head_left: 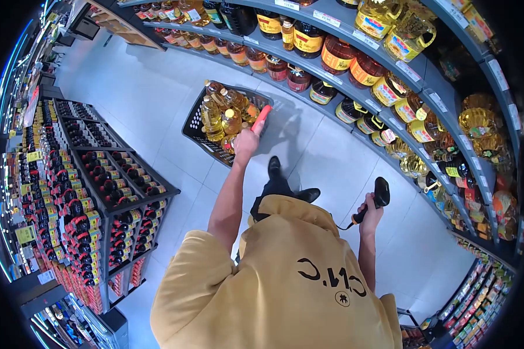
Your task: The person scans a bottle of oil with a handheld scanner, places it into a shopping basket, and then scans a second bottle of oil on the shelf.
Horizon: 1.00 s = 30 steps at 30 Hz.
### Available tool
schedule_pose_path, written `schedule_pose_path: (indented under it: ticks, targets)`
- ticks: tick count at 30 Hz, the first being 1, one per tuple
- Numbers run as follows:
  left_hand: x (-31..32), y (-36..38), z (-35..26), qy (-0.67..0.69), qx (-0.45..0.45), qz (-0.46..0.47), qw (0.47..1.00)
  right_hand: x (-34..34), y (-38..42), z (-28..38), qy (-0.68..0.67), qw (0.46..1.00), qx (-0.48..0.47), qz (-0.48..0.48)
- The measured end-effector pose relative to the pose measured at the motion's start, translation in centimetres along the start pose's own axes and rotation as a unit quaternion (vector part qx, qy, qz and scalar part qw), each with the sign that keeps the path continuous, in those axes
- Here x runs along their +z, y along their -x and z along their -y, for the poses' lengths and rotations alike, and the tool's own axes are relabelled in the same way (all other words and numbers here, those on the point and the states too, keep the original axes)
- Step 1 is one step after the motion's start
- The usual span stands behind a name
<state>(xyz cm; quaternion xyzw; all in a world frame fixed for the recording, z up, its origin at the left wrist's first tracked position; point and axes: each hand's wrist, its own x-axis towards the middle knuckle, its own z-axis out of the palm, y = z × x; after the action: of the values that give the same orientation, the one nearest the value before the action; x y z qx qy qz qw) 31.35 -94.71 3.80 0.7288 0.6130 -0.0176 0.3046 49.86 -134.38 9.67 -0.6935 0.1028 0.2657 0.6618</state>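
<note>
My left hand (247,143) is closed around the red handle (262,115) of a black shopping basket (193,129). The basket stands on the floor ahead of my feet, its sides perforated, and holds several bottles of yellow cooking oil (212,119). Part of its near side is hidden behind my hand. Out to the right, my right hand (369,213) grips a black handheld barcode scanner (381,192), head pointing up and away. A thin cable (347,226) hangs from the scanner's lower end toward my body.
Curved shelves (332,78) of oil bottles and jugs run along the front and right. To the left stands a dark rack (113,203) packed with red-capped dark bottles. Pale floor tiles (174,157) lie between them. More packaged goods (483,302) fill shelves at lower right.
</note>
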Motion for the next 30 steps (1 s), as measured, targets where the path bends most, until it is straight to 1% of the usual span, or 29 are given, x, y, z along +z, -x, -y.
schedule_pose_path:
  ticks: [4, 8, 12, 16, 19, 23, 30]
  targets:
    - [0.8, -0.7, 0.5, -0.007, -0.003, 0.005, 1.0, -1.2, -1.0, -0.9, 0.009, 1.0, 0.009, -0.004]
    - [1.9, -1.8, 1.5, -0.023, 0.008, 0.039, 0.999, 0.2, -0.7, -2.0, -0.01, 1.0, 0.009, -0.021]
    - [1.0, -0.5, 0.3, -0.007, -0.003, 0.049, 0.999, 2.4, -0.1, -1.6, 0.011, 1.0, 0.016, -0.016]
    - [1.8, 0.0, 0.1, 0.002, 0.021, 0.043, 0.999, 3.4, -0.4, -0.6, 0.068, 0.998, 0.012, -0.012]
    - [1.8, 0.9, -0.5, 0.006, 0.029, 0.052, 0.998, 3.7, -0.6, -0.6, 0.046, 0.999, 0.012, -0.01]
    - [2.8, 2.0, -1.2, 0.037, 0.03, 0.068, 0.997, 3.9, -0.8, -0.8, 0.087, 0.996, 0.026, -0.016]
    - [3.6, 4.1, -3.1, 0.083, 0.022, 0.11, 0.99, 5.0, -0.5, -0.3, 0.111, 0.993, 0.043, -0.022]
